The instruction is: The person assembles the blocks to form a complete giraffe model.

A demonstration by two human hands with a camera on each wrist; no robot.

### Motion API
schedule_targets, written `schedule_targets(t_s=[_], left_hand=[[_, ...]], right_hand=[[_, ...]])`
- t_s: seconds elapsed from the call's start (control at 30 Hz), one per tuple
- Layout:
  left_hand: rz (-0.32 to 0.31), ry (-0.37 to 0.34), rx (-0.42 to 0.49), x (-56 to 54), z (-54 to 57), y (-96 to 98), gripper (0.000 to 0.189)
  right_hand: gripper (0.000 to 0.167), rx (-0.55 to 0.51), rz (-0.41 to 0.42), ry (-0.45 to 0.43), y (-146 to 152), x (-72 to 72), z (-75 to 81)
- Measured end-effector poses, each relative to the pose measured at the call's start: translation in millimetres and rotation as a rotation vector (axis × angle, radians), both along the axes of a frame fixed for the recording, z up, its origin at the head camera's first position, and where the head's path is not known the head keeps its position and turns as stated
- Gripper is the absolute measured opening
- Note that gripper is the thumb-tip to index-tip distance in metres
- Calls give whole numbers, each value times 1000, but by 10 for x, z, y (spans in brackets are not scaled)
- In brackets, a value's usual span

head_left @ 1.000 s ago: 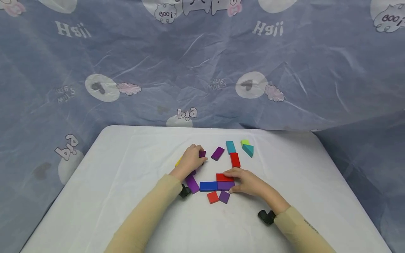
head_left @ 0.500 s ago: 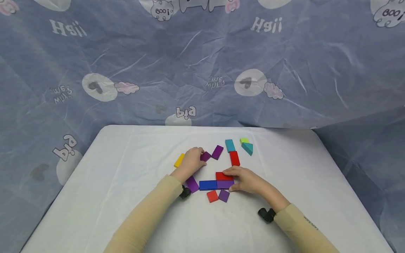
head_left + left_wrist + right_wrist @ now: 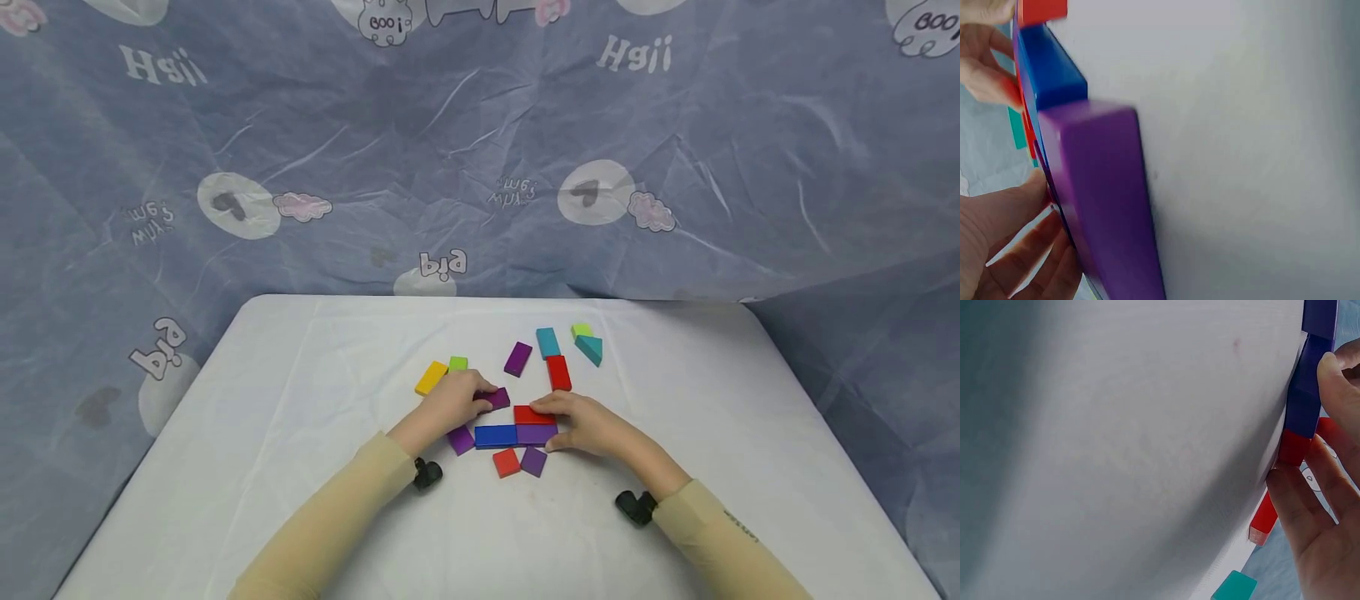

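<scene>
In the head view my left hand (image 3: 448, 402) pinches a dark purple block (image 3: 498, 399) between thumb and fingers, just behind the blue block (image 3: 495, 437). My right hand (image 3: 588, 427) spans two stacked-side-by-side blocks: its fingers lie on the red block (image 3: 527, 414), its thumb at the right end of the violet block (image 3: 536, 435). That thumb (image 3: 1333, 378) shows pressed to the violet side in the right wrist view. Another purple block (image 3: 1107, 194) looms large in the left wrist view, meeting the blue one's end; the left hand partly covers it in the head view.
A small red block (image 3: 506, 462) and a purple square (image 3: 533, 462) lie in front of the row. Behind are a yellow block (image 3: 431, 377), a green piece (image 3: 458, 363), a purple block (image 3: 517, 359), a teal block (image 3: 547, 342), a red block (image 3: 558, 372) and a teal triangle (image 3: 590, 350).
My left hand has drawn the dark purple block toward me and slightly right, up near the row. The green piece behind it has come into sight. The right hand has stayed in place.
</scene>
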State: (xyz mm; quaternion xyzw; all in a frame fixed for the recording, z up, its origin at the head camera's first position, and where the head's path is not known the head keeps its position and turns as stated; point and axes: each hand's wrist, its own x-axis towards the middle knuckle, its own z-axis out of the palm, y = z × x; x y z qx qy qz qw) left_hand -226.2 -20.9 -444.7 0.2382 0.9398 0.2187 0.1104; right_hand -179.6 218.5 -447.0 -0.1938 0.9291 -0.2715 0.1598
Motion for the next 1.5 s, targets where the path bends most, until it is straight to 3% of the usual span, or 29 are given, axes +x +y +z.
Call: schedule_targets(t_s=[0.27, 0.53, 0.83, 1.07, 1.5], left_hand=[[-31, 20, 28, 68, -83, -35, 28], [-98, 5, 55, 147, -72, -59, 29], [-177, -43, -8, 269, -79, -183, 58], [-196, -37, -24, 332, -92, -217, 64], [-197, 2, -28, 322, -125, -215, 62]], right_hand=[[58, -11, -4, -3, 0, 5, 1], [58, -11, 4, -1, 15, 11, -4], [58, -4, 22, 4, 12, 5, -2], [58, -7, 14, 1, 19, 8, 11], [59, 2, 19, 7, 18, 1, -13]])
